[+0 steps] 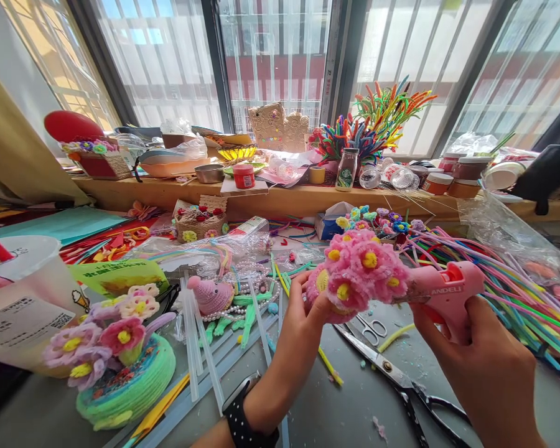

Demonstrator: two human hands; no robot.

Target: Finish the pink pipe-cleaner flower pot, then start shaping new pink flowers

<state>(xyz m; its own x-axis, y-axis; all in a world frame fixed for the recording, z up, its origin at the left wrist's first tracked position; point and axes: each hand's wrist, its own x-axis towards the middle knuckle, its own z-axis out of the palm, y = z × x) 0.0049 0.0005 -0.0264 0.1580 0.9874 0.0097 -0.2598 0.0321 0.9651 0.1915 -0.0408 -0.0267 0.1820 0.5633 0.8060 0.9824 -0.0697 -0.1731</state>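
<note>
My left hand [305,314] is wrapped round a cluster of fuzzy pink flowers [366,264] with yellow centres, held up above the table. In my right hand [476,348] is a pink glue gun [441,292], gripped by its handle and pointing left. Its nozzle end reaches the right side of the flowers; the tip itself is hidden behind petals. Below them, black-handled scissors [394,370] lie on the grey tabletop [345,410], beside a smaller pair of silver scissors [371,330].
At left stand a green fuzzy base with flowers [128,382] and a plastic cup [25,298]. Clear glue sticks [205,348] lie near a pink crocheted figure [212,295]. Loose pipe cleaners [499,280] heap up at right. A glass bottle [348,169] stands on the crowded sill.
</note>
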